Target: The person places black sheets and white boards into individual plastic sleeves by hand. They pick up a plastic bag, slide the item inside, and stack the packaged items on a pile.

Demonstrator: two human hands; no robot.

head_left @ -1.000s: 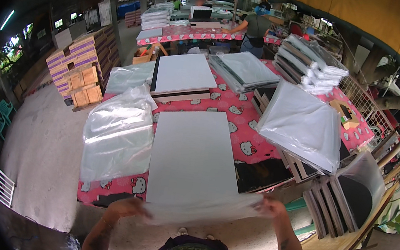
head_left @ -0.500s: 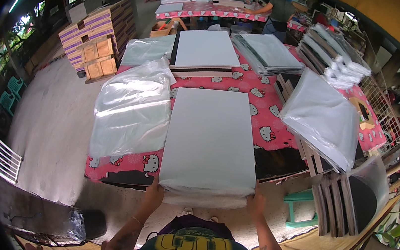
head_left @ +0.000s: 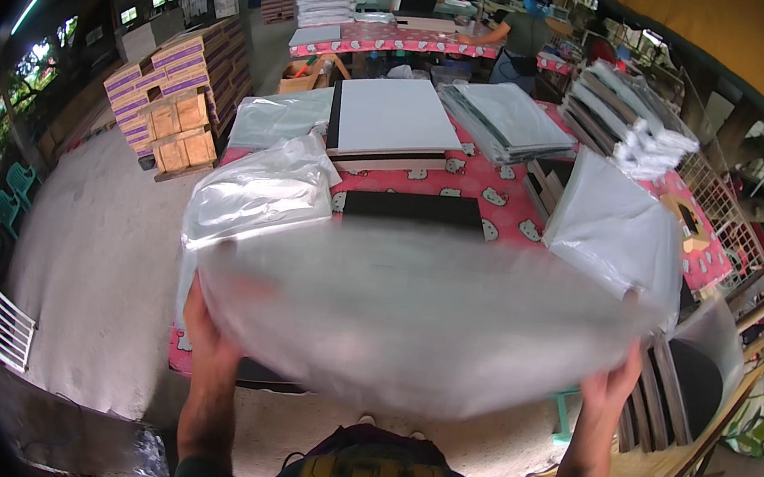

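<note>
My left hand (head_left: 214, 323) and my right hand (head_left: 613, 377) grip opposite ends of a large white board in clear plastic (head_left: 429, 321). It is held up off the table, tilted and smeared by motion, so its edges and what lies inside are hard to make out. The fingers of both hands are partly hidden behind the plastic. Just beyond it, a flat black board (head_left: 414, 210) lies on the table with a pink patterned cover (head_left: 384, 182). Left of the held board is a pile of clear plastic bags (head_left: 264, 188).
White-topped boards (head_left: 395, 116) lie farther back. Plastic-wrapped stacks (head_left: 506, 120) and a clear plastic-covered pile (head_left: 615, 219) line the right. Thick dark-edged boards (head_left: 663, 397) stand near a green stool (head_left: 563, 418). Stacked boxes (head_left: 182, 80) stand left; a co-worker (head_left: 525, 42) is at another table.
Both hands have risen and spread apart, lifting the white board in plastic off the table. It now looks wider and blurred. The black board has come into view where it lay.
</note>
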